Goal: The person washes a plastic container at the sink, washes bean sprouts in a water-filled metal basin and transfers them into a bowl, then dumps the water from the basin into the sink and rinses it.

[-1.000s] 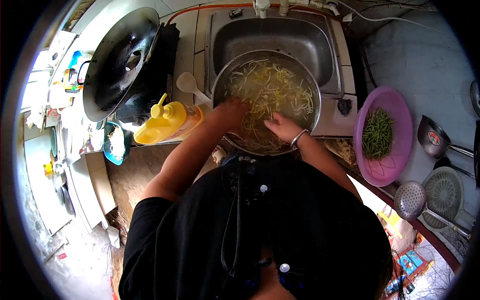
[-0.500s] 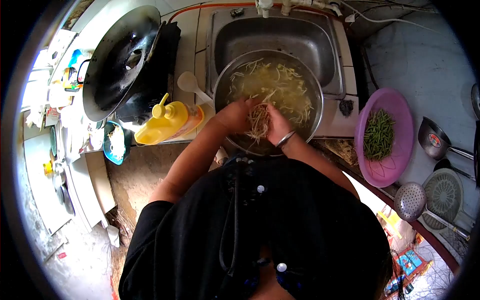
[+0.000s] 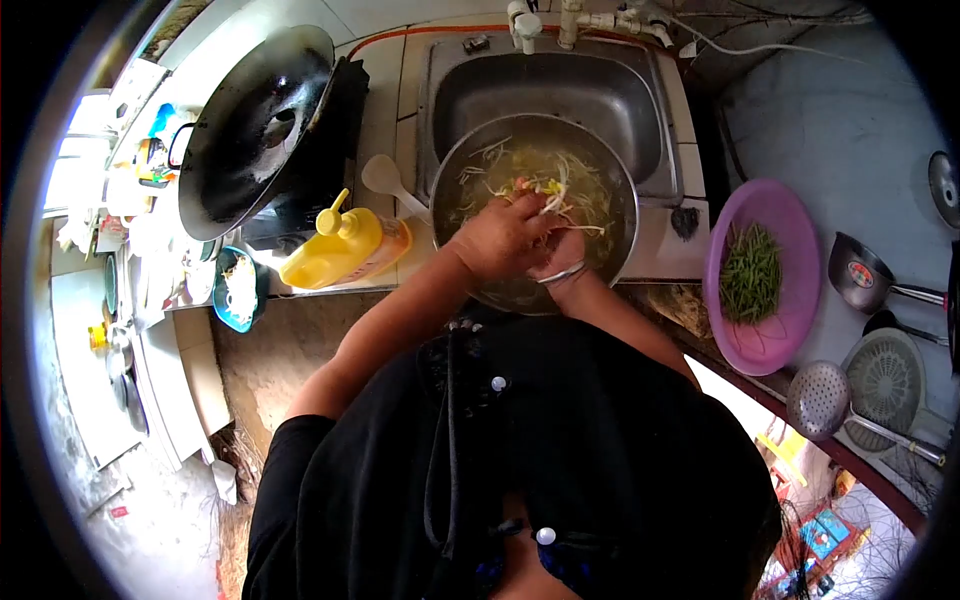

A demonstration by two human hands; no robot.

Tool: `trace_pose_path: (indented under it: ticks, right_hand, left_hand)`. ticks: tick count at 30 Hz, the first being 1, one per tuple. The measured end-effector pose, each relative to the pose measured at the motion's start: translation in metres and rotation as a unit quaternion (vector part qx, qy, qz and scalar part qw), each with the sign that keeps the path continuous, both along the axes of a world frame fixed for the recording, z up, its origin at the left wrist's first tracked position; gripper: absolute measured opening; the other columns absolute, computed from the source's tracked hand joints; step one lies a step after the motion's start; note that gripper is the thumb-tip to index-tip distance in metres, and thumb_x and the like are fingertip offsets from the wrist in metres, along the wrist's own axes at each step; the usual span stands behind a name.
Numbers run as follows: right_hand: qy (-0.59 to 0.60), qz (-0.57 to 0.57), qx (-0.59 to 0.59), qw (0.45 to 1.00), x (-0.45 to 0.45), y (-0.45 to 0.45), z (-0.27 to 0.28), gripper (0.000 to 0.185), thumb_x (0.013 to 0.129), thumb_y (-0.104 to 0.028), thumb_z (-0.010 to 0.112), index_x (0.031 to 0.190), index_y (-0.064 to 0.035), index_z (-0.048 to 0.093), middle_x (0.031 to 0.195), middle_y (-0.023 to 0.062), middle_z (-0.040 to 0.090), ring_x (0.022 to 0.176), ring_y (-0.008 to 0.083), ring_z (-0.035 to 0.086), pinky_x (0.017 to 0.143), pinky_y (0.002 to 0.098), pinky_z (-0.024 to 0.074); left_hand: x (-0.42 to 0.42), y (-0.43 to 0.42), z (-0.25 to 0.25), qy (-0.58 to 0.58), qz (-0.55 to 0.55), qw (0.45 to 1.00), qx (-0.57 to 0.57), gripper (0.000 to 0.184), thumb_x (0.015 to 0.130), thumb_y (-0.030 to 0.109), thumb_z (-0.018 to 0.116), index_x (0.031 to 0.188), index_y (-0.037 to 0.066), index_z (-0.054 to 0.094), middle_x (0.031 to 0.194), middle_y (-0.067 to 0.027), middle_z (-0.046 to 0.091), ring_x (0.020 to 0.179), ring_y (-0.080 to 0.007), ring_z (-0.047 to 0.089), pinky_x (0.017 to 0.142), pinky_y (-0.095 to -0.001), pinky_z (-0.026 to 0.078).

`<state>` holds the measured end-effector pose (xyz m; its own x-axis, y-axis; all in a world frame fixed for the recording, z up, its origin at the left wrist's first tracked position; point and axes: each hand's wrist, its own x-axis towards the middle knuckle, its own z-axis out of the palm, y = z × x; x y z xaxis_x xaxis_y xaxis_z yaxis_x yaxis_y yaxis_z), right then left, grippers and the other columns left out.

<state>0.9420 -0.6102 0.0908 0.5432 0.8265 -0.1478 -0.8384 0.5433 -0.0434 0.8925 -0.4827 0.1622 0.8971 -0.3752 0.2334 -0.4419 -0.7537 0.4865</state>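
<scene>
A wide metal basin (image 3: 633,215) of cloudy water sits over the near edge of the sink, with loose bean sprouts (image 3: 575,170) floating in it. My left hand (image 3: 508,235) lies over the basin, its fingers closed round a bunch of sprouts whose yellow heads and white stems stick out at the far side. Against it from the right presses my right hand (image 3: 558,256), a bangle on its wrist. That hand is cupped at the same bunch, partly covered by the left one.
Behind the basin is the steel sink (image 3: 540,85) with a tap (image 3: 524,28). To the left are a wok (image 3: 245,140), a white ladle (image 3: 385,176) and a yellow pump bottle (image 3: 345,245). A pink basin (image 3: 720,290) holding green beans (image 3: 752,275) stands right, beside a skimmer (image 3: 818,400).
My left hand has moved right and over the right one, covering most of the sprout bunch. Sprout heads now poke out beyond the fingers. The view has shifted slightly.
</scene>
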Motion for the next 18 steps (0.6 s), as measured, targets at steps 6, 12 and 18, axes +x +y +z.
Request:
trace_pose_path:
  ticks: [6, 12, 18]
  right_hand:
    - [0.005, -0.091, -0.034, 0.995, 0.004, -0.001, 0.011, 0.045, 0.096, -0.036, 0.028, 0.121, -0.0049, 0.050, 0.118, 0.0113, 0.055, 0.108, 0.0261, 0.054, 0.093, 0.0402, 0.0450]
    - [-0.088, -0.105, 0.020, 0.990, 0.020, -0.007, 0.000, 0.041, 0.097, -0.032, 0.027, 0.120, -0.0061, 0.049, 0.117, 0.0118, 0.055, 0.107, 0.0268, 0.054, 0.094, 0.0412, 0.0438]
    - [-0.061, -0.107, -0.024, 0.992, 0.019, -0.002, 0.019, 0.039, 0.096, -0.030, 0.027, 0.117, -0.0063, 0.050, 0.115, 0.0127, 0.055, 0.105, 0.0278, 0.055, 0.095, 0.0414, 0.0426]
  left_hand:
    - [-0.008, -0.013, 0.018, -0.082, 0.003, 0.993, 0.084, 0.052, 0.078, 0.031, 0.066, 0.125, 0.018, 0.050, 0.132, -0.0133, 0.043, 0.124, -0.0342, 0.041, 0.102, -0.0489, 0.032]
    - [-0.009, -0.012, 0.043, -0.089, 0.064, 0.994, 0.023, 0.055, 0.078, 0.034, 0.065, 0.127, 0.019, 0.048, 0.137, -0.0107, 0.040, 0.131, -0.0335, 0.031, 0.106, -0.0495, 0.025]
    - [-0.005, -0.013, 0.047, -0.092, 0.072, 0.993, 0.009, 0.055, 0.076, 0.036, 0.065, 0.125, 0.016, 0.049, 0.133, -0.0124, 0.043, 0.129, -0.0333, 0.034, 0.107, -0.0481, 0.023]
